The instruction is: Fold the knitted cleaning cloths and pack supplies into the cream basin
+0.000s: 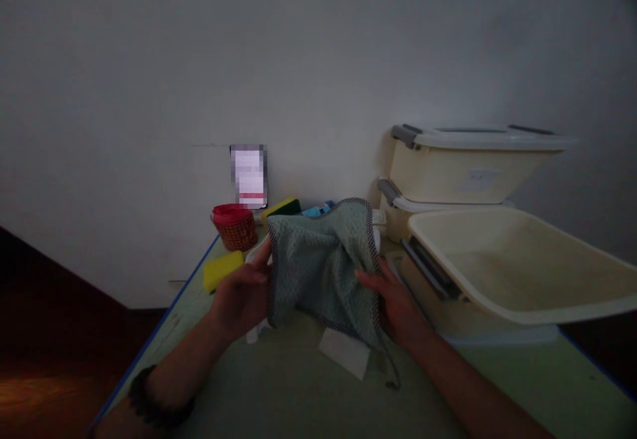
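Note:
A grey-green cleaning cloth [318,260] with a checked border hangs spread between my hands above the table. My left hand [243,296] grips its left edge, with the fingers partly behind the fabric. On the other side my right hand [393,300] pinches the right edge, thumb on the front. A cord loop [391,366] dangles from the cloth's lower right corner. Below the cloth lies a white card [344,353]. Some white thing behind the cloth, near my left hand, is mostly hidden.
To the left are a yellow sponge [222,270] and a red basket [235,227]. A phone [249,177] leans on the wall. Behind the cloth sits a green-and-yellow sponge [283,208]. An open cream bin [527,266] and stacked lidded boxes [448,172] stand at right.

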A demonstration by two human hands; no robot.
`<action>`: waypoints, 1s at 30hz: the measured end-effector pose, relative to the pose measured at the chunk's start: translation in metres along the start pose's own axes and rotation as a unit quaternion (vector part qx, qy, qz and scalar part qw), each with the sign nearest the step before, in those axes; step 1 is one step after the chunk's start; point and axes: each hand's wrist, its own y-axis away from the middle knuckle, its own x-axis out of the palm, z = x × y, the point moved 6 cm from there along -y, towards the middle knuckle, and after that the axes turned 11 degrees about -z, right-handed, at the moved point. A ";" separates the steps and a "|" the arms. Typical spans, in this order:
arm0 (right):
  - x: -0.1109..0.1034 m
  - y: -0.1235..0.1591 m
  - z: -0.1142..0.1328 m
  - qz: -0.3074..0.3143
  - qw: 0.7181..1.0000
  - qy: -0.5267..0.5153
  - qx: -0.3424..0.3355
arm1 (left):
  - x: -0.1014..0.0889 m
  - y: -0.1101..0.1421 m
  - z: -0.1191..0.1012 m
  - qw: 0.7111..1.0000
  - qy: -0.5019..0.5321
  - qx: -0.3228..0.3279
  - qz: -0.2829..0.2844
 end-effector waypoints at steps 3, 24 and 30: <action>-0.004 -0.003 0.000 -0.006 0.998 0.035 -0.048 | -0.004 0.001 -0.006 0.998 0.005 -0.002 -0.067; -0.004 0.008 0.007 -0.009 0.963 0.195 -0.186 | -0.013 0.000 0.015 0.979 -0.024 -0.132 -0.153; 0.009 0.017 0.016 0.043 0.942 0.218 -0.254 | -0.009 0.003 -0.004 0.978 -0.001 -0.013 -0.210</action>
